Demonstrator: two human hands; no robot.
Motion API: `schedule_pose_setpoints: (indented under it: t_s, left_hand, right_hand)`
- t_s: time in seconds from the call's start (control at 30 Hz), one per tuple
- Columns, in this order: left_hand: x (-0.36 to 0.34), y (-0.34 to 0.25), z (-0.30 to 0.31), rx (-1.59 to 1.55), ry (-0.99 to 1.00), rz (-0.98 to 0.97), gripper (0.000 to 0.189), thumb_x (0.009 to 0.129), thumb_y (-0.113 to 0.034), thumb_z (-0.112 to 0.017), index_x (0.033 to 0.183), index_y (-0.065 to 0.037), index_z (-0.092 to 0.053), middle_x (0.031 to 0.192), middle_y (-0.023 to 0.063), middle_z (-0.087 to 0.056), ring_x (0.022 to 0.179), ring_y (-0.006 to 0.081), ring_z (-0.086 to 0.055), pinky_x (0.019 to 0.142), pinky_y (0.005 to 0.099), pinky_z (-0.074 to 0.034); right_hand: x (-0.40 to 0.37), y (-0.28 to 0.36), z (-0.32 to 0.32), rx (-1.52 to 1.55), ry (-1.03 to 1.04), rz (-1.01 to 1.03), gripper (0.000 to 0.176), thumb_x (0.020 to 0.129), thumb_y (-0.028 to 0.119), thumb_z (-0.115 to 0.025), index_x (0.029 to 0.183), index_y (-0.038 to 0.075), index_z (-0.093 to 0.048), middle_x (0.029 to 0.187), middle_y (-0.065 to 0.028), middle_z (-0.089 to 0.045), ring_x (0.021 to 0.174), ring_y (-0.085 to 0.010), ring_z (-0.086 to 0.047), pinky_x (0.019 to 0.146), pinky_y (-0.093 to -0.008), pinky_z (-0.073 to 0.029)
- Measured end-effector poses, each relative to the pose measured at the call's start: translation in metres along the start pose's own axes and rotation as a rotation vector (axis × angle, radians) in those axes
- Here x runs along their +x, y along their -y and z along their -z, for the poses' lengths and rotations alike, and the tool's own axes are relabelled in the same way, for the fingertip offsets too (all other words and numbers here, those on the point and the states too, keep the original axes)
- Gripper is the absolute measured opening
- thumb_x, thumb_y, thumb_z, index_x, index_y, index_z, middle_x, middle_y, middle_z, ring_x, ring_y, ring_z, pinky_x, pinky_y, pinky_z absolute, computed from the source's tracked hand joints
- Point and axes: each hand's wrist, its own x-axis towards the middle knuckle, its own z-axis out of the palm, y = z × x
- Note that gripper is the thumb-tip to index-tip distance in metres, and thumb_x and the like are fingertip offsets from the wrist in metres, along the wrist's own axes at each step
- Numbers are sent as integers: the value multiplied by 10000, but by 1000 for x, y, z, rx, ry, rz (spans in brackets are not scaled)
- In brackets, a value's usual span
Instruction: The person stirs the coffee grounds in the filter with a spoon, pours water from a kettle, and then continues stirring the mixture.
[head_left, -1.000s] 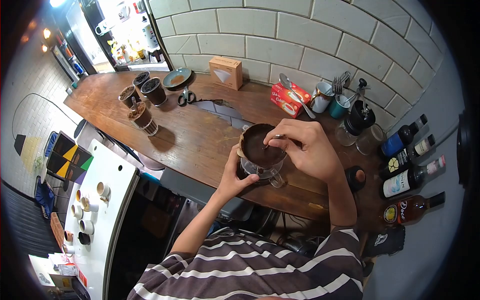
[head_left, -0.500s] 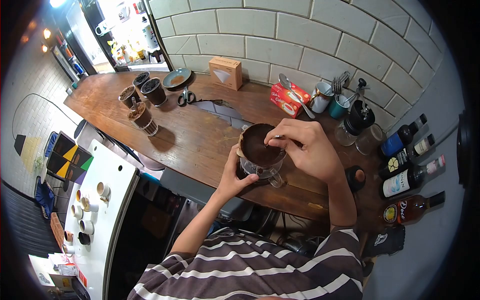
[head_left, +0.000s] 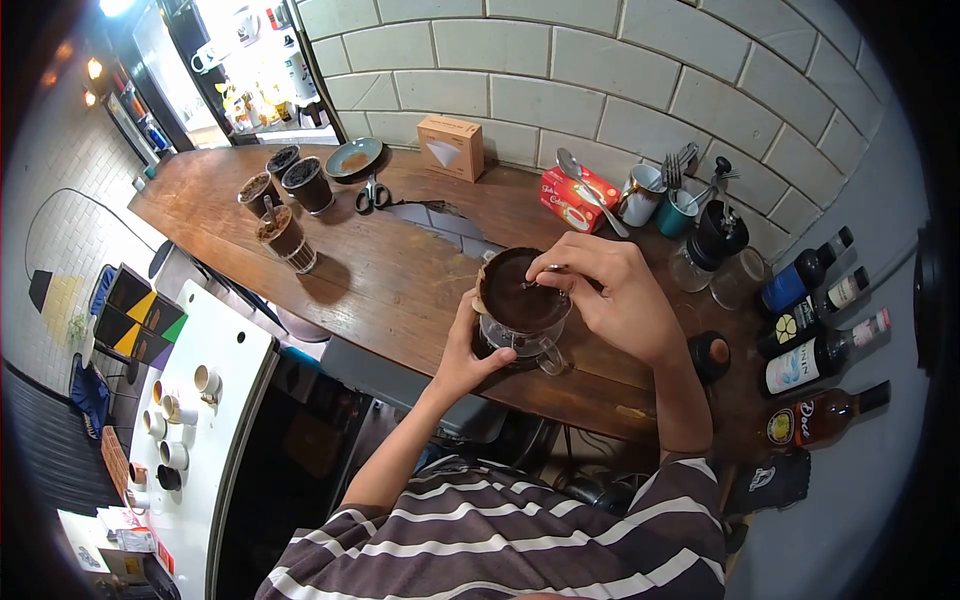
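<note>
A coffee dripper [head_left: 486, 300] filled with wet dark coffee [head_left: 515, 300] sits on a glass server [head_left: 548, 358] at the table's front edge. The pale edge of a paper filter shows on its left side. My left hand [head_left: 468, 350] is wrapped round the left side of the dripper and server, thumb toward the front. Above the coffee, my right hand [head_left: 610, 290] pinches what looks like a metal spoon [head_left: 556, 268]. Only bits of shiny metal show between the fingers; its lower end is hidden.
Glasses of coffee grounds [head_left: 307, 183], scissors [head_left: 373, 195], a plate [head_left: 355, 158] and a filter box [head_left: 450, 147] stand at the back left. A red box [head_left: 578, 198], cup of forks [head_left: 678, 211], grinder [head_left: 718, 235] and several syrup bottles [head_left: 800, 365] line the right.
My right hand has shifted slightly left and up over the coffee with the spoon. The left hand keeps its hold on the dripper and server.
</note>
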Motion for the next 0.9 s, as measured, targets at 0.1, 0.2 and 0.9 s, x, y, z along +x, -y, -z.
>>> schedule_pose_setpoints:
  t_s: [0.1,0.2,0.9]
  left_hand:
    - [0,1,0,-10,4,5,917,732,-378,-806,1408,8,-322,1330,124,-431,1285,230,-415,1090,357,-311]
    - [0,-1,0,-22,6,10,918,732,-376,-808,1410,7,-320,1331,121,-429,1288,229,-412,1092,355,-309]
    - [0,2,0,-19,1,-6,916,738,-378,-808,1410,2,-315,1319,116,-444,1280,223,-420,1088,353,-313]
  right_hand:
    - [-1,-1,0,62,16,-41,94,836,-34,-641,915,-8,-684,823,-113,-663,735,-244,-663,676,-316,-515]
    - [0,-1,1,45,33,-12,96,834,-38,-640,914,-9,-683,823,-114,-663,731,-244,-661,675,-315,-515]
    - [-1,0,2,-5,-4,-13,98,826,-23,-655,913,-3,-696,819,-110,-683,721,-238,-670,673,-310,-521]
